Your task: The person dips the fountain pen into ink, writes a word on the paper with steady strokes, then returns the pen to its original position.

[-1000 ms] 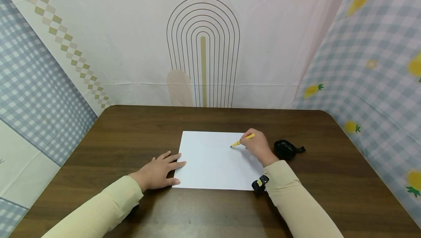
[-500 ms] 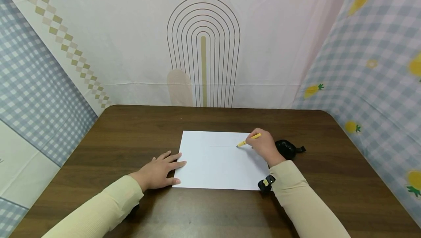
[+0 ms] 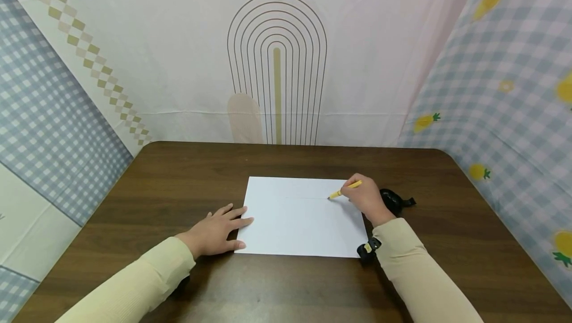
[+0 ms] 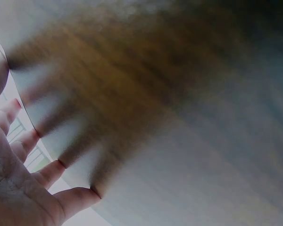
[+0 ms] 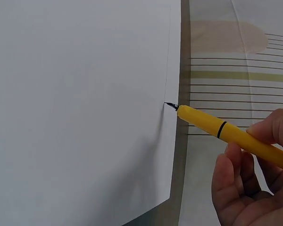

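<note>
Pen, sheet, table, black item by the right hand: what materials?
Pen: likely smooth plastic, uniform solid yellow; its small dark nib is possibly metal.
Sheet: probably matte paper; flat, white, no glare.
Table: wood or wood-look laminate, can't tell which; brown grain, soft sheen.
Black item: glossy, maybe plastic; bright highlights, but partly hidden.

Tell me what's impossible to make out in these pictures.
Head view: what the black object is; the right hand hides part.
Head view: dark item under the left sleeve, mostly covered.
Right wrist view: full grip on the yellow pen, cut off by the right edge.
Left wrist view: detail of the table, blurred.
</note>
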The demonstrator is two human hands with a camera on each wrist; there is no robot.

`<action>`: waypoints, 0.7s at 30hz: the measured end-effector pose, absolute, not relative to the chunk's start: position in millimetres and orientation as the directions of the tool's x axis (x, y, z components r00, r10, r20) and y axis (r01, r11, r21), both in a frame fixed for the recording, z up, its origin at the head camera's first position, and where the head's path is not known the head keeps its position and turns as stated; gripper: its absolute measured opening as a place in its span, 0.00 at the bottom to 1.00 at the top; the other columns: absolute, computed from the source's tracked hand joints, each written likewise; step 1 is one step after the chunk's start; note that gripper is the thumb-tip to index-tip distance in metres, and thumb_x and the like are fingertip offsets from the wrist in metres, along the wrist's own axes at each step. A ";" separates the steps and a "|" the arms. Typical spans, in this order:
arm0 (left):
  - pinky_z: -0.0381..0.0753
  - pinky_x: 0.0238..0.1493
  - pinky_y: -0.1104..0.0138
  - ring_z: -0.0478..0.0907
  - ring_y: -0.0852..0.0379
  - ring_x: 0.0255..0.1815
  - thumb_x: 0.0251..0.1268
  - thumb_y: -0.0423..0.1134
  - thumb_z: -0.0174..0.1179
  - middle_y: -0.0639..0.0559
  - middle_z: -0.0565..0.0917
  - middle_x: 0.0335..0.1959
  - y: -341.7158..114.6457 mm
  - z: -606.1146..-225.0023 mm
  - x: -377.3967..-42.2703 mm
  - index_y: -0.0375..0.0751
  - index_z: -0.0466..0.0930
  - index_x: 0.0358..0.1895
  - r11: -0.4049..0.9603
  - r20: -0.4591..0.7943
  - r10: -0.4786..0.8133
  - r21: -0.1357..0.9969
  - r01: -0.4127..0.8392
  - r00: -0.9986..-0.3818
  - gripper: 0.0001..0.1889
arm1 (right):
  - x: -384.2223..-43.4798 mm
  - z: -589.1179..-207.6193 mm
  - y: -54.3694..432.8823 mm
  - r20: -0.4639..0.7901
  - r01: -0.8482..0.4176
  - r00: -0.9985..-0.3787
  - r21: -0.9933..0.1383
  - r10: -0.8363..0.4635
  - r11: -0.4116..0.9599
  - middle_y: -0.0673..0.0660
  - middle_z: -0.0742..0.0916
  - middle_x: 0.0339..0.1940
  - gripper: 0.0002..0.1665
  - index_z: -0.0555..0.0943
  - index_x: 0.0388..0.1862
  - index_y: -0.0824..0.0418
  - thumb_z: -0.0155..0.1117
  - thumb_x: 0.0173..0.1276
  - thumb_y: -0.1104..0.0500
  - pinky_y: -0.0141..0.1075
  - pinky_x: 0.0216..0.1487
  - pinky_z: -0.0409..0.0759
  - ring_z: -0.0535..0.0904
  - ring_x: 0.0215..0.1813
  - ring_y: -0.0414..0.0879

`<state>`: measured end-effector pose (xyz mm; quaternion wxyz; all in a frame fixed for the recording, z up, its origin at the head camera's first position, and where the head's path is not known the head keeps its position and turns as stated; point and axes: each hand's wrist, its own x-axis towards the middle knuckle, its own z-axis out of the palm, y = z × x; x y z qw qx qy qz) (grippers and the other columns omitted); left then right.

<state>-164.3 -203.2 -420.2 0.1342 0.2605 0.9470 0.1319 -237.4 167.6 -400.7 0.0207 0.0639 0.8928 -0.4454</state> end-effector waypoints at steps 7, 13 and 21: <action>0.55 0.60 0.29 0.50 0.35 0.75 0.64 0.57 0.60 0.48 0.59 0.76 -203.7 -420.2 -164.8 0.55 0.67 0.72 0.833 -0.188 0.525 0.317 0.454 -0.830 0.33 | -236.7 -400.1 170.8 -0.095 0.137 -0.990 -0.783 0.102 0.607 0.64 0.81 0.46 0.06 0.78 0.36 0.65 0.60 0.63 0.62 0.34 0.35 0.75 0.75 0.39 0.50; 0.55 0.59 0.28 0.50 0.35 0.75 0.64 0.57 0.60 0.47 0.59 0.75 -203.7 -418.9 -164.4 0.54 0.67 0.71 0.830 -0.187 0.527 0.320 0.456 -0.829 0.33 | -236.4 -397.9 171.8 -0.109 0.157 -0.987 -0.781 0.116 0.604 0.64 0.81 0.46 0.06 0.77 0.36 0.64 0.60 0.64 0.62 0.34 0.35 0.74 0.76 0.39 0.50; 0.56 0.59 0.29 0.50 0.35 0.75 0.64 0.57 0.60 0.47 0.59 0.75 -203.5 -418.5 -164.7 0.54 0.67 0.71 0.831 -0.189 0.527 0.318 0.456 -0.829 0.33 | -236.4 -399.1 172.0 -0.125 0.174 -0.984 -0.802 0.125 0.572 0.64 0.81 0.47 0.06 0.78 0.37 0.64 0.59 0.65 0.61 0.37 0.38 0.76 0.78 0.41 0.52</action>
